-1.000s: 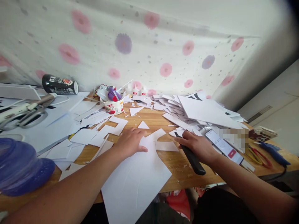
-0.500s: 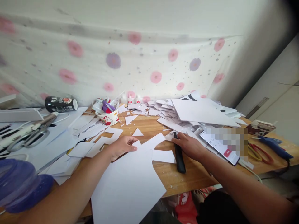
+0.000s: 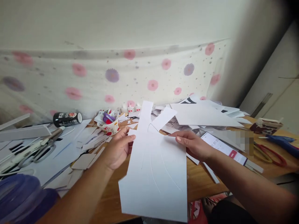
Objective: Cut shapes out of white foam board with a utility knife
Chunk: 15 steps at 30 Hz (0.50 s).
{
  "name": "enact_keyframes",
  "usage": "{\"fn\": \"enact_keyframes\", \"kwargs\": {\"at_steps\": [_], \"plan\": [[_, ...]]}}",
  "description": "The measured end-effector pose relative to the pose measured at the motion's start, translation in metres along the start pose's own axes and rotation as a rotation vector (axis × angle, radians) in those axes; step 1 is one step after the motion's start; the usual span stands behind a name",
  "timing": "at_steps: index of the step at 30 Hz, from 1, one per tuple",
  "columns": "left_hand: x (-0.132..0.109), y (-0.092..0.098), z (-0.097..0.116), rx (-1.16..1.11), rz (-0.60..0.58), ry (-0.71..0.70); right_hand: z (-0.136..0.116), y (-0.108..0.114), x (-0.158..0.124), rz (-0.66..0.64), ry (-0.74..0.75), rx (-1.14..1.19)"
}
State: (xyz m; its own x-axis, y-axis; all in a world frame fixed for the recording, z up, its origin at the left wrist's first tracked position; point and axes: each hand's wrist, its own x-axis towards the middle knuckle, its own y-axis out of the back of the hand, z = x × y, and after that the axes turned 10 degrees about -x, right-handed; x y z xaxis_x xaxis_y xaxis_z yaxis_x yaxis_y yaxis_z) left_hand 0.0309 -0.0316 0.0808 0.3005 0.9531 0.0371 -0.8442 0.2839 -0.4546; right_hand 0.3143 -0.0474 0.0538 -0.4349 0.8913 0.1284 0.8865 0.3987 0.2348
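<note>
A large white sheet (image 3: 156, 168) with curved cut lines is lifted off the wooden table (image 3: 268, 169) and held up in front of me. My left hand (image 3: 118, 149) grips its left edge, fingers closed on the paper. My right hand (image 3: 193, 144) holds its right edge near the top, thumb over the sheet. Two cut tabs stick up from the sheet's top. The black knife seen earlier is hidden from view.
A heap of white paper pieces (image 3: 201, 113) covers the back right. A phone (image 3: 223, 148) lies right of my right hand. A paper cup (image 3: 109, 124) of markers, a black can (image 3: 67, 119), scissors (image 3: 37, 149) and a blue lid (image 3: 21, 196) sit on the left. Red-handled scissors (image 3: 268, 154) lie far right.
My right hand let go of the black knife and took the sheet's right edge. Both hands raised the sheet from flat on the table to upright. The camera tilted upward.
</note>
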Motion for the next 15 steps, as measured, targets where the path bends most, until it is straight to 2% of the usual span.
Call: {"fn": "enact_keyframes", "kwargs": {"at_steps": [3,5,7,10,15], "plan": [[0.007,-0.003,-0.02,-0.068,0.008,-0.01,-0.001,0.012,-0.002,-0.155,-0.078,0.183],[0.012,-0.002,-0.032,-0.081,0.016,0.024,0.002,0.017,-0.003,-0.211,-0.126,0.26],[0.015,-0.002,-0.044,-0.083,0.02,0.06,0.006,0.016,-0.001,-0.184,-0.167,0.343],[0.016,-0.003,-0.058,-0.086,0.036,0.111,0.014,0.002,0.003,-0.173,-0.228,0.419],[0.012,0.0,-0.072,-0.119,0.027,0.214,0.025,-0.02,0.008,-0.146,-0.231,0.498]]}}
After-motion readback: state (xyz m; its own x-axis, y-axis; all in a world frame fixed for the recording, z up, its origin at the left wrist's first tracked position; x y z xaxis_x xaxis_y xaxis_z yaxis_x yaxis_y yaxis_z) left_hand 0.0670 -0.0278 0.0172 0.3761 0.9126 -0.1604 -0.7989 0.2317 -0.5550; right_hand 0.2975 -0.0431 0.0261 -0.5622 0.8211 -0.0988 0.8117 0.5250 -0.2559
